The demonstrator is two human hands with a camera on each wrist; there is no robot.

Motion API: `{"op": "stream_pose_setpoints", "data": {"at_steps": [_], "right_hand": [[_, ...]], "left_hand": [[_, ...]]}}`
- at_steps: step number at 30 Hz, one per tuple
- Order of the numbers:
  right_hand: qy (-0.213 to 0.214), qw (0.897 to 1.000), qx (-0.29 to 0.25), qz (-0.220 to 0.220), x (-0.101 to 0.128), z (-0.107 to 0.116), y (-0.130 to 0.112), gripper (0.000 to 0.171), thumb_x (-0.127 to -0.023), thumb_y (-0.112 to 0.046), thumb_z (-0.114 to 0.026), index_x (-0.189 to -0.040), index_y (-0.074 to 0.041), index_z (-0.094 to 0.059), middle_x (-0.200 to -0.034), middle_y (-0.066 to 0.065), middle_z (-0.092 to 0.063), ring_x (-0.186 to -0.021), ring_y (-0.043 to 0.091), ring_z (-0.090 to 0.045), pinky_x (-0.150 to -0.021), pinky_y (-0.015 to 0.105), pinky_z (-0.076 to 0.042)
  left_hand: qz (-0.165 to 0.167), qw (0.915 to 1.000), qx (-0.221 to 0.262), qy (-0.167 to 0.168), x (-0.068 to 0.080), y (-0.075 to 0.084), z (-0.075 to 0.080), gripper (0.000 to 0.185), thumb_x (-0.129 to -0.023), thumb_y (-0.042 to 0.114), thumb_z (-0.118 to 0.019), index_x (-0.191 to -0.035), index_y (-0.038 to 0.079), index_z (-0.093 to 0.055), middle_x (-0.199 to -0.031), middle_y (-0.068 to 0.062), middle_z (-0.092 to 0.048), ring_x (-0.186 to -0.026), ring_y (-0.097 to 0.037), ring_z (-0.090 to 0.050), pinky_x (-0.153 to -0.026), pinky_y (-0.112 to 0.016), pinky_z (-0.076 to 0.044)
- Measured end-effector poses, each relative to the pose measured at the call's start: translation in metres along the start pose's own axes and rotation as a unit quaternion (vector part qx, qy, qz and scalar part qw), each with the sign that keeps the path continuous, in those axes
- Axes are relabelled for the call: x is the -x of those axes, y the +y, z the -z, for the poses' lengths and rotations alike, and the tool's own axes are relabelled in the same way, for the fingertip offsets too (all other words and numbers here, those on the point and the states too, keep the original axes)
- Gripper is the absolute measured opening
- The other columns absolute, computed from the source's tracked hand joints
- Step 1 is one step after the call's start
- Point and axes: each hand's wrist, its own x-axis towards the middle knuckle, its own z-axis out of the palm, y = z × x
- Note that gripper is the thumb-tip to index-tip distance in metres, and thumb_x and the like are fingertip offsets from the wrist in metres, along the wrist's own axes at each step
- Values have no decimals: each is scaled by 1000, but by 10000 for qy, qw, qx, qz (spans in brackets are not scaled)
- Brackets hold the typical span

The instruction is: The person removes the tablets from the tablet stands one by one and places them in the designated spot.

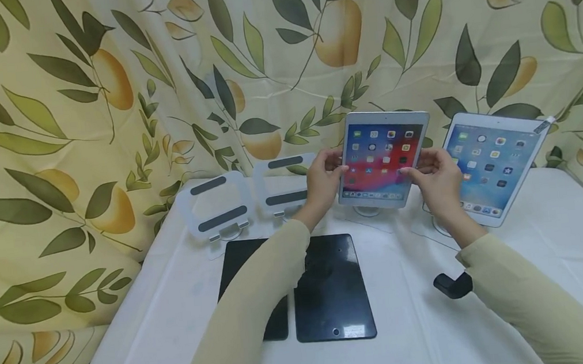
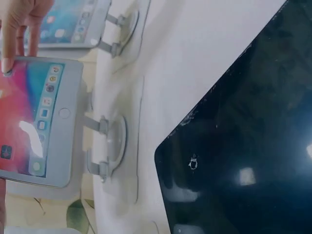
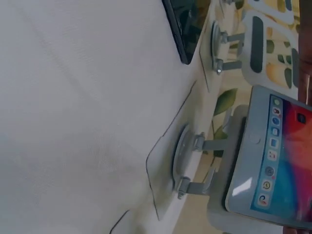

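Note:
Both hands are at a small white tablet [image 1: 383,159] with a lit, red-and-blue home screen. My left hand [image 1: 322,184] grips its left edge, the thumb on the front. At the opposite edge, my right hand [image 1: 438,182] holds it with the thumb over the screen and the other fingers toward the back. The tablet leans on a grey stand with a round base [image 2: 117,141]. In the right wrist view, the stand's backing shows behind the tablet [image 3: 246,151]. Each wrist view shows only parts of the hands.
Another lit white tablet [image 1: 498,167] stands at the right on its own stand. Two stands, one at far left [image 1: 223,221] and one beside it [image 1: 286,198], hold nothing. Two black tablets lie flat in front, the right one [image 1: 332,288] and the left one [image 1: 278,322], partly under the left sleeve.

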Motion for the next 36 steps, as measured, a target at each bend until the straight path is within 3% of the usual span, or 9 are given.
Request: {"op": "stream_pose_setpoints", "data": {"at_steps": [7, 14, 21, 28, 34, 36], "right_hand": [[-146, 9996, 158, 170, 17, 15, -4, 51, -85, -30, -68, -127, -7, -50, -107, 0, -59, -84, -5, -54, -69, 5, -45], [-187, 9983, 361, 420, 33, 36, -5, 52, -85, -26, -70, -125, -1, -49, -95, -18, -52, -83, -7, -53, -69, 3, -43], [-232, 9966, 582, 534, 49, 50, -3, 48, -85, -21, -70, -122, 1, -50, -91, -22, -51, -79, -13, -52, -70, 2, -42], [-310, 9948, 865, 434, 59, 60, 1, 48, -84, -21, -71, -122, 2, -51, -91, -16, -54, -76, -15, -51, -68, 0, -41], [-474, 9949, 808, 386, 71, 67, 8, 45, -84, -18, -72, -119, 2, -53, -99, 16, -63, -73, -15, -51, -63, 1, -42], [-530, 9947, 785, 395, 75, 70, 9, 44, -83, -17, -73, -118, 2, -53, -93, 7, -65, -72, -15, -52, -62, 2, -43]], "left_hand": [[187, 9990, 213, -354, 17, 7, 9, 26, -85, 5, -67, -110, 6, -58, -98, -8, -64, -86, -14, -59, -74, -16, -48], [72, 9972, 467, -588, 39, 18, 12, 28, -86, 6, -68, -112, 5, -59, -99, -8, -65, -87, -12, -59, -72, -18, -53], [101, 9974, 312, -636, 58, 24, 10, 29, -85, 8, -69, -112, 7, -60, -98, -6, -66, -86, -10, -60, -75, -16, -50], [304, 9953, 535, -746, 76, 26, 7, 27, -85, 7, -69, -111, 7, -59, -98, -5, -65, -85, -6, -59, -72, -17, -52], [643, 9893, 887, -959, 96, 23, 10, 29, -86, 6, -68, -113, 10, -59, -99, -4, -63, -86, -6, -59, -72, -20, -54], [726, 9873, 987, -1010, 102, 23, 11, 30, -85, 5, -68, -113, 10, -59, -99, -4, -63, -87, -7, -59, -72, -21, -55]]}}
